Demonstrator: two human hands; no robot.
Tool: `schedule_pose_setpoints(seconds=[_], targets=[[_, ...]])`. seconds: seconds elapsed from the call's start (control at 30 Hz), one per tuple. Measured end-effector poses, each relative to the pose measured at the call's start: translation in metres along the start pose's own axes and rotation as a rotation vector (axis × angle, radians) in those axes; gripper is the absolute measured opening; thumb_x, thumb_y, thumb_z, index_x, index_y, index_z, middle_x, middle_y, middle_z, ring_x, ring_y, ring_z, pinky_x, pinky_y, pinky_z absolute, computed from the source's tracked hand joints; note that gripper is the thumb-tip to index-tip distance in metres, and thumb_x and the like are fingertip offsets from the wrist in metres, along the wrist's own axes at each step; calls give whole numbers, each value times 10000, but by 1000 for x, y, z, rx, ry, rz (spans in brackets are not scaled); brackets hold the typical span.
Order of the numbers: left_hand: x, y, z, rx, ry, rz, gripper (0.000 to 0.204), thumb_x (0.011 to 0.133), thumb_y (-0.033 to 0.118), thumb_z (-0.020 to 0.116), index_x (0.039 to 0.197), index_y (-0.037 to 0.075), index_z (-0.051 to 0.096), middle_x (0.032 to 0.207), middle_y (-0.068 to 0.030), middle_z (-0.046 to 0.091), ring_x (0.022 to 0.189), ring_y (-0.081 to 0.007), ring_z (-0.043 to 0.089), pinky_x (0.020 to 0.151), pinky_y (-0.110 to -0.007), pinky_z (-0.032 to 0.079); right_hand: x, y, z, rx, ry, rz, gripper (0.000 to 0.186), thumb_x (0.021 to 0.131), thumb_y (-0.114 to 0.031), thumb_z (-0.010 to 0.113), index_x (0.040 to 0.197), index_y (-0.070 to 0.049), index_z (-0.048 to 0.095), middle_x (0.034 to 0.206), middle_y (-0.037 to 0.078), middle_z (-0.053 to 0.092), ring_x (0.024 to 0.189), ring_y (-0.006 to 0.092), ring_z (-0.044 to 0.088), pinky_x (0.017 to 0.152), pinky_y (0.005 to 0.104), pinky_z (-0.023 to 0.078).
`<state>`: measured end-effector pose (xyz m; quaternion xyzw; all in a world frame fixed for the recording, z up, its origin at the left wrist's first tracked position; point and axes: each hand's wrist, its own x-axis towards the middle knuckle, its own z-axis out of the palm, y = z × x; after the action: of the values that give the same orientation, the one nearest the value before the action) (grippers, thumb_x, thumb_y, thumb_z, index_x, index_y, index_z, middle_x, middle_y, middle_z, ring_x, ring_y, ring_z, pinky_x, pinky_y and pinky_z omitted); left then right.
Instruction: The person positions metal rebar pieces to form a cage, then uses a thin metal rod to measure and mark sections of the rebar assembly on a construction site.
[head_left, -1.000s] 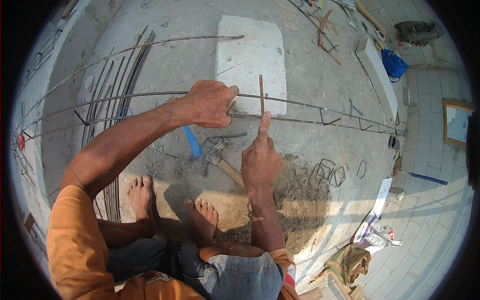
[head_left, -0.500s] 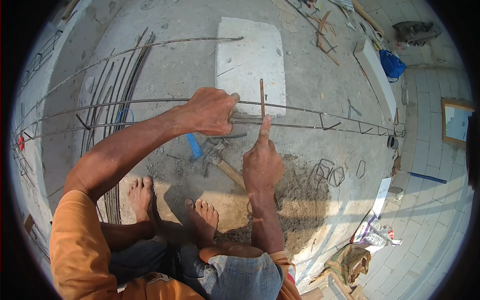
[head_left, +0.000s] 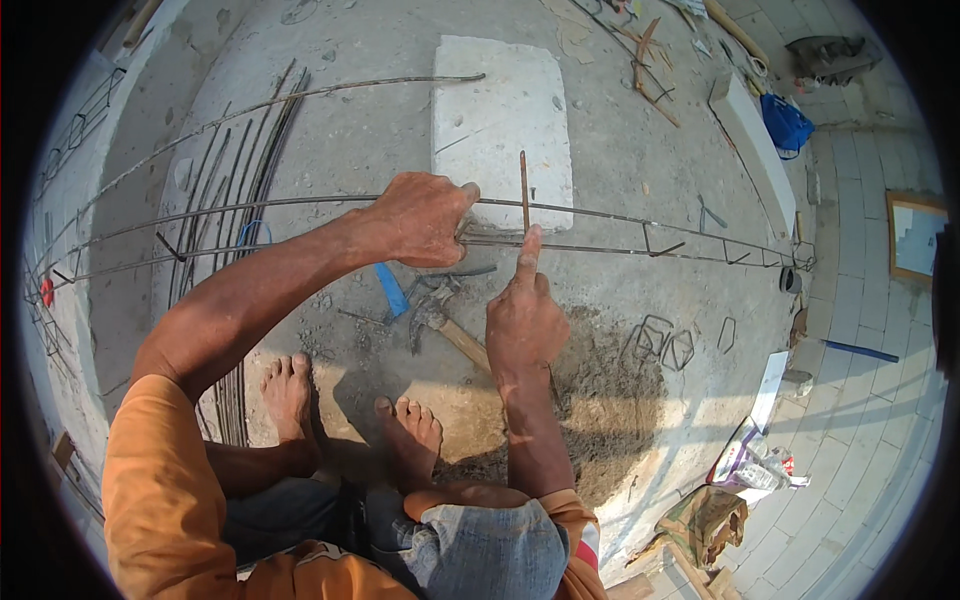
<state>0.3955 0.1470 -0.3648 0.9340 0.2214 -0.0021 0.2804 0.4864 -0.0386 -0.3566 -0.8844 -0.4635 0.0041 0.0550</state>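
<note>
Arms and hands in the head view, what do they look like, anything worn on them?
Short, loose orange sleeves leave both forearms bare. A red and white trim shows at the right sleeve. The left hand and right hand are ungloved, and no watch or band shows.

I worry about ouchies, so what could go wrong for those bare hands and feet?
The left hand holds the long steel bars without a glove, so it might get pinched or scraped. The thin rusty rod by the right hand could slip and poke it. The bare feet are near a hammer, so a toe might get stubbed.
</note>
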Motion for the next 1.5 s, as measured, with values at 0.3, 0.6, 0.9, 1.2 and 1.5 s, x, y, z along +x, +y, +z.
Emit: schedule_pose_setpoints(seconds=[0.3, 0.6, 0.9, 1.2, 1.5], targets=[[2, 3, -3, 12, -44, -24, 450, 596, 199, 736, 939, -63, 609, 581, -168, 604, 584, -337, 643, 546, -442, 498, -5, 6, 2, -6, -3, -32, 751, 802, -27, 614, 1474, -147, 301, 749, 134, 643, 525, 300, 617, 430, 407, 459], [-2, 1, 3, -33, -194, -137, 488, 607, 207, 744, 1001, -51, 616, 640, -172, 636, 635, -313, 654, 622, -422, 519, -7, 3, 10, 48, 59, -107, 769, 759, -44, 611, 1466, -122, 318, 709, 116, 573, 481, 267, 585, 421, 389, 472], [-3, 5, -3, 7, -110, -80, 510, 588, 182, 731, 1017, -69, 615, 638, -193, 637, 619, -327, 660, 597, -416, 519, -2, 1, 5, 66, 38, -66, 713, 794, -46, 607, 1451, -147, 348, 746, 139, 614, 502, 306, 593, 423, 421, 444], [8, 5, -7, -7, -100, -78, 490, 592, 198, 726, 989, -70, 620, 652, -204, 638, 633, -330, 661, 604, -411, 519, -5, 3, -6, -3, 8, -31, 713, 806, -44, 594, 1460, -131, 324, 749, 119, 612, 515, 302, 598, 437, 414, 463], [2, 2, -10, 4, -112, -105, 498, 586, 209, 736, 984, -68, 619, 640, -201, 630, 629, -355, 656, 607, -433, 514, -15, 7, 5, 53, 31, -56, 679, 832, -57, 581, 1456, -119, 322, 684, 132, 604, 469, 298, 590, 396, 410, 443]])
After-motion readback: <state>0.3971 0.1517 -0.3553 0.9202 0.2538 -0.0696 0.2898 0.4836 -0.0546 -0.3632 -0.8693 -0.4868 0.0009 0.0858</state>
